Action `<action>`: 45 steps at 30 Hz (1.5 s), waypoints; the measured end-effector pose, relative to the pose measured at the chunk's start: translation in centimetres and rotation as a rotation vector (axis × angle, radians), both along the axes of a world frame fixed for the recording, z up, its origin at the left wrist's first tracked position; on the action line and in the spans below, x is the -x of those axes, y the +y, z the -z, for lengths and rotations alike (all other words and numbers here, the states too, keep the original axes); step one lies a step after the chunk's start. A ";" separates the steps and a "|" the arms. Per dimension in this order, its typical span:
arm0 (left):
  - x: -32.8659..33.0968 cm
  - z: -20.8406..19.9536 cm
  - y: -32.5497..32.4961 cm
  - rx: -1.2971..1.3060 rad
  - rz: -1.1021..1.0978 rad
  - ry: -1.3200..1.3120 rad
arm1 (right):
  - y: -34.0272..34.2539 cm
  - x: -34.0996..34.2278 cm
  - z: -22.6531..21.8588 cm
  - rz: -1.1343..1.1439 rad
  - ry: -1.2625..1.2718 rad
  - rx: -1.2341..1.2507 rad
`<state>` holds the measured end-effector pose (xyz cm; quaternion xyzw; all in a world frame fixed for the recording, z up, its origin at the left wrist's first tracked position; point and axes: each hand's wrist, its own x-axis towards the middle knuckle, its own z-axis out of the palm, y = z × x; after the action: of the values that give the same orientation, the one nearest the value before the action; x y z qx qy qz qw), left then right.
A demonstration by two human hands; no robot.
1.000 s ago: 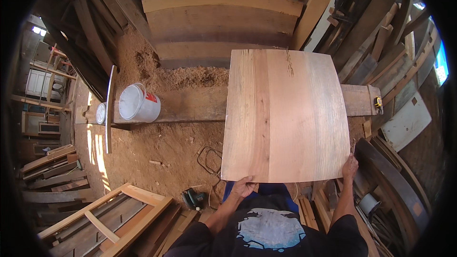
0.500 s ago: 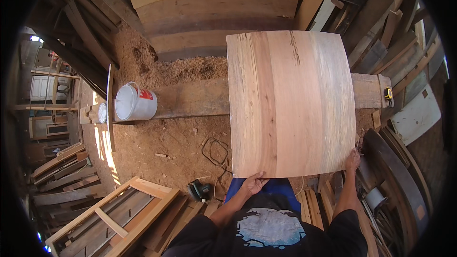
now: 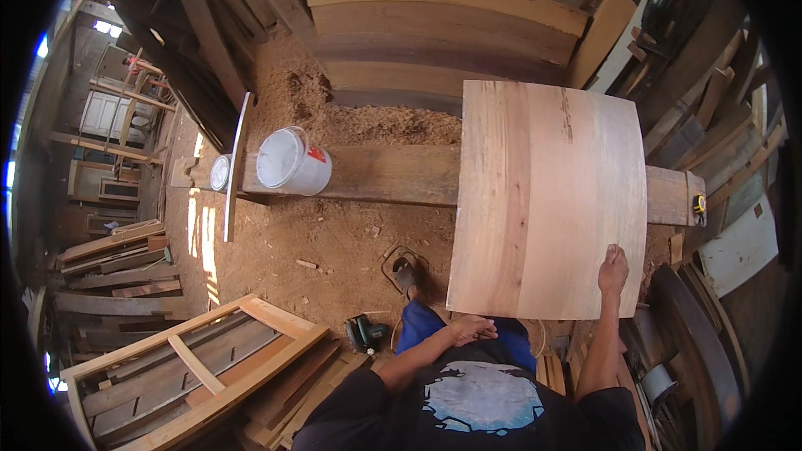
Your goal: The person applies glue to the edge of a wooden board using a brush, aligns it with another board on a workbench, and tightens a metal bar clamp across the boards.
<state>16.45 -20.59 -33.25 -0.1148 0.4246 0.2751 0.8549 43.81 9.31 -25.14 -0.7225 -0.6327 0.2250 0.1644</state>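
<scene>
The wooden panel [image 3: 547,200] already lies across the plank bench [image 3: 388,174]; what remains undone, I cannot tell. The right hand [image 3: 614,271], fingers gathered narrowly, is over its near right part; the left hand [image 3: 473,331] is half-curled beside its near edge. Whether they hold anything is unclear.

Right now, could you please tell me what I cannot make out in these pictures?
- Head view: a stretch of the long plank, hidden by the wooden panel.
- Head view: whether the right hand pinches something, too small to tell.
- Head view: the lower-left end of the wooden frame, cut off by the picture's edge.
</scene>
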 end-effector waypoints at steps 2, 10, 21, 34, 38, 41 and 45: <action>1.6 -1.0 -0.1 -0.273 0.151 0.076 | -0.8 5.1 -0.3 -0.129 -0.025 -0.096; 16.5 -2.4 -4.8 -0.343 -0.055 0.094 | -6.2 26.2 -4.9 -0.434 0.159 0.059; 45.8 -4.6 -21.3 -0.172 -0.329 0.788 | -13.9 50.1 -13.8 -0.467 0.566 0.361; 62.2 -10.5 -20.6 -0.160 -1.255 1.237 | -13.3 66.8 -16.8 -0.696 0.443 0.141; 72.6 -12.4 -20.6 -0.152 -1.375 1.672 | -11.0 73.4 -18.1 -0.758 0.361 0.039; 79.2 -15.2 -20.3 0.083 -1.150 1.836 | -9.1 78.4 -19.1 -0.863 0.438 0.004; 85.7 -16.3 -19.6 0.238 -1.089 1.767 | -9.6 84.1 -21.1 -0.871 0.494 -0.023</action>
<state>-69.25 -40.17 -16.94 -0.1321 0.8140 0.5655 -0.0164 -40.26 -0.25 -4.05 -0.3146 -0.8203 0.4299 0.2081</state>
